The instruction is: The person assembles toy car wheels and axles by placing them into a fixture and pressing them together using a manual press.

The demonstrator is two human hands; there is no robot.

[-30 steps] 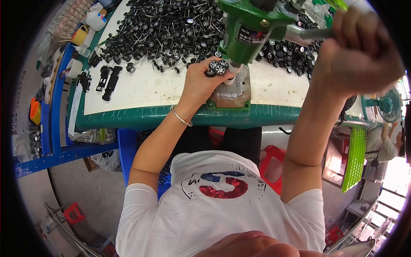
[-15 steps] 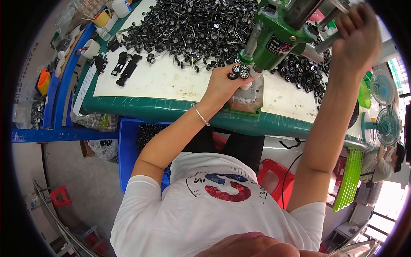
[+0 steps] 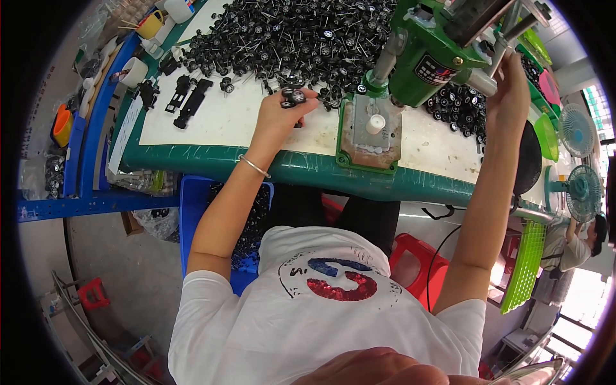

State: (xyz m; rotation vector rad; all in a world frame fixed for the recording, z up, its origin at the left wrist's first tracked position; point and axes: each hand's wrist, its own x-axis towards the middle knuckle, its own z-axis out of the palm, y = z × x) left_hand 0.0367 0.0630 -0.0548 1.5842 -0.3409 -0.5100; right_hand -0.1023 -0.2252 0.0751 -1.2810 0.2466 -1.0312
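Note:
My left hand (image 3: 277,122) is closed around several small black toy wheels (image 3: 293,97) with silver hubs, at the near edge of a big heap of wheels on axles (image 3: 289,45). To its right stands a green hand press (image 3: 420,74). A short white plastic post (image 3: 376,124) rises from the metal plate (image 3: 360,138) on its base, with nothing on top. My right hand (image 3: 511,90) is at the press's metal lever (image 3: 504,48), fingers curled round it; the fingertips are partly hidden.
More black wheels (image 3: 457,106) lie right of the press. Black chassis pieces (image 3: 194,102) sit on the left of the white tabletop. A blue bin (image 3: 187,224) of black parts is below the green table edge (image 3: 256,163). A red stool (image 3: 417,263) and another person (image 3: 571,250) are at right.
My left hand has moved left from under the press head to the heap's edge, with wheels in it. The right hand has come down with the lever, and the white post is now uncovered.

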